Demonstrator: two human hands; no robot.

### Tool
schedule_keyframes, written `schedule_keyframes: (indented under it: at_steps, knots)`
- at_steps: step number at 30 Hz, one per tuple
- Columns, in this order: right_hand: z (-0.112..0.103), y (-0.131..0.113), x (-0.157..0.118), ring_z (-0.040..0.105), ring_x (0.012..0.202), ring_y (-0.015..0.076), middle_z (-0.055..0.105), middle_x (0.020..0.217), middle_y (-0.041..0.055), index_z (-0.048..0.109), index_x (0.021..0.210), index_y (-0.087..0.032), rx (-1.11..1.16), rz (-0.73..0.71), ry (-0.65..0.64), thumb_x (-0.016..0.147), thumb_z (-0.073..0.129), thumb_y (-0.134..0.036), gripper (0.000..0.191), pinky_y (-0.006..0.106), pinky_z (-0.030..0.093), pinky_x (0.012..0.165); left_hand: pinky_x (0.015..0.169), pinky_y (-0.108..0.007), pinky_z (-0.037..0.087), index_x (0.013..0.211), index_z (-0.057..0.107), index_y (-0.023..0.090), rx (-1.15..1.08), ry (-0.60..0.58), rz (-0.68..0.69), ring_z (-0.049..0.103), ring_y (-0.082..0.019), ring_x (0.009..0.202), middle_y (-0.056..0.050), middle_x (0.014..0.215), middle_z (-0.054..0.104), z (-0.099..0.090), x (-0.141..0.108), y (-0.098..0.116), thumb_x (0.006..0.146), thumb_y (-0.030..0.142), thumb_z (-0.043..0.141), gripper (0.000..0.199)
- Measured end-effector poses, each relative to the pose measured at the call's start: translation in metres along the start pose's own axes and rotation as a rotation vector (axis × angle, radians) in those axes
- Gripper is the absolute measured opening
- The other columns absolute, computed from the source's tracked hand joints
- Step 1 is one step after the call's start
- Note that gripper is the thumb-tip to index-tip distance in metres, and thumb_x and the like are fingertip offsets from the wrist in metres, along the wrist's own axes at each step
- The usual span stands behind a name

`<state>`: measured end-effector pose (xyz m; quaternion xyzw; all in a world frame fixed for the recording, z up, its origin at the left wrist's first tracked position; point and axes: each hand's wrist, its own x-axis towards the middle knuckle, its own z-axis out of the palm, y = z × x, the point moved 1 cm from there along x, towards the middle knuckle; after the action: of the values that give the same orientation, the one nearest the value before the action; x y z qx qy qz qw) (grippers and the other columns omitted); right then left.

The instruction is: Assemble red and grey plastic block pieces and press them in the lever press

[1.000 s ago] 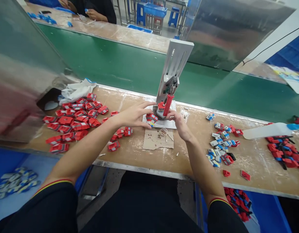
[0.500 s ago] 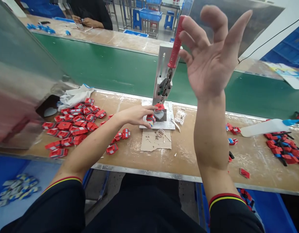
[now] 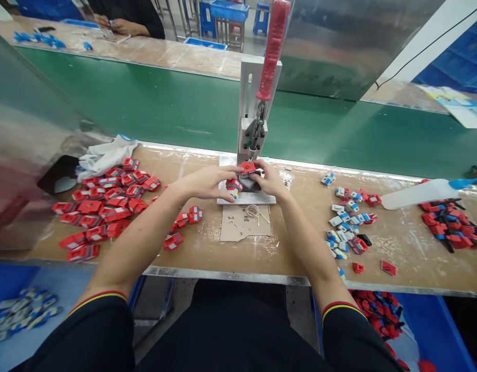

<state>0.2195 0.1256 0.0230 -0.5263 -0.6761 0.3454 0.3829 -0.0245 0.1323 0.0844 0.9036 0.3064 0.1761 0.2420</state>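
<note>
A small hand press (image 3: 250, 126) stands on the wooden bench, its red lever handle (image 3: 272, 46) raised upright. On the press's base sits a red plastic part (image 3: 246, 167). My left hand (image 3: 207, 182) and my right hand (image 3: 268, 179) meet at that part, fingertips pinching it from both sides. My left hand also holds another red, grey and blue part (image 3: 233, 186) under its fingers.
A pile of red parts (image 3: 106, 201) and a white cloth (image 3: 102, 154) lie at the left. Small blue, white and red pieces (image 3: 349, 219) lie at the right, with a white bottle (image 3: 420, 194) and more red parts (image 3: 451, 227). A green conveyor belt (image 3: 164, 103) runs behind. Another person's hands (image 3: 114, 23) work beyond it. Blue bins sit below the bench.
The red lever went from down to upright. My right hand let go of it and came down to the red part on the press base. My left hand stayed there.
</note>
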Motion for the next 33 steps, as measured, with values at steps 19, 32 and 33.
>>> schedule_keyframes:
  at_steps: [19,32,33]
  knots:
    - [-0.035,-0.032,-0.112,0.037,0.057,0.0108,0.046,0.074,-0.0032,0.062,0.118,-0.027,1.293,0.378,0.11,0.08,0.063,-0.025,0.037,0.023,0.037,0.05,0.06,-0.022,0.061,0.101,0.065,0.027,-1.533,0.659,-0.48,0.075,-0.016,0.071,0.0,0.084,0.077,0.046,-0.004,0.011,0.078,0.023,0.09,0.035]
    - [-0.119,0.059,0.023,0.064,0.086,0.0193,0.066,0.097,0.0044,0.064,0.11,-0.025,-0.119,0.161,0.408,0.083,0.054,-0.019,0.03,0.039,0.058,0.084,0.061,-0.021,0.056,0.109,0.057,0.03,-1.456,0.766,-0.493,0.073,-0.013,0.066,0.004,0.087,0.073,0.062,0.024,-0.023,0.067,0.005,0.08,0.054]
    - [-0.123,0.065,0.038,0.063,0.088,0.0209,0.065,0.094,0.0055,0.065,0.103,-0.023,-0.191,0.158,0.404,0.081,0.052,-0.015,0.026,0.042,0.057,0.09,0.062,-0.021,0.055,0.109,0.057,0.03,-1.435,0.767,-0.483,0.072,-0.012,0.066,0.004,0.088,0.074,0.064,0.022,-0.024,0.067,0.007,0.081,0.053]
